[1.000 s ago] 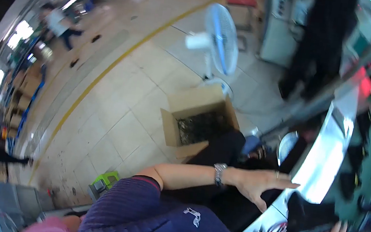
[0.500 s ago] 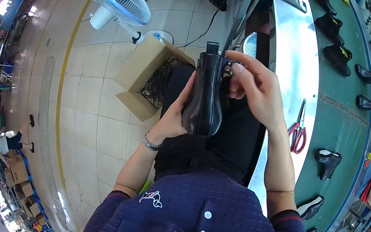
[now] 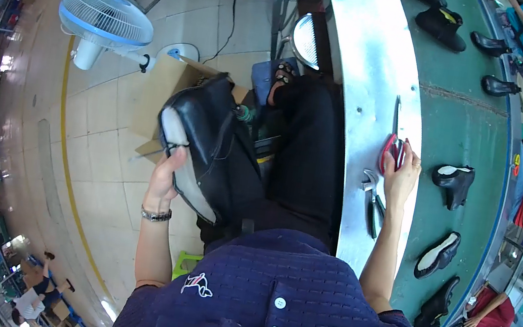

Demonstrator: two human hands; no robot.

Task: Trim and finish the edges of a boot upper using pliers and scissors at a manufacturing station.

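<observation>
A black leather boot [image 3: 206, 115] rests tilted over my lap, its pale underside facing left and up. My left hand [image 3: 166, 180] is closed on the boot's underside edge, thumb on top. On the metal ledge to my right lies a pair of red-handled scissors [image 3: 387, 154], blades pointing away from me. My right hand [image 3: 401, 179] has its fingers closed around the scissors' handles. Just nearer to me on the ledge is a pincer-like tool [image 3: 372, 210] with a metal head and dark green handles.
The metal ledge [image 3: 375, 59] runs beside a green conveyor belt [image 3: 439, 129] carrying several black boots [image 3: 453, 185]. An open cardboard box [image 3: 154, 110] stands on the floor beyond my left knee, near a white-and-blue fan [image 3: 107, 18]. Other people work across the belt.
The boot has gone from upright between both hands to tilted at the left, held by my left hand alone. My right hand has left it and reached the scissors. The view has shifted.
</observation>
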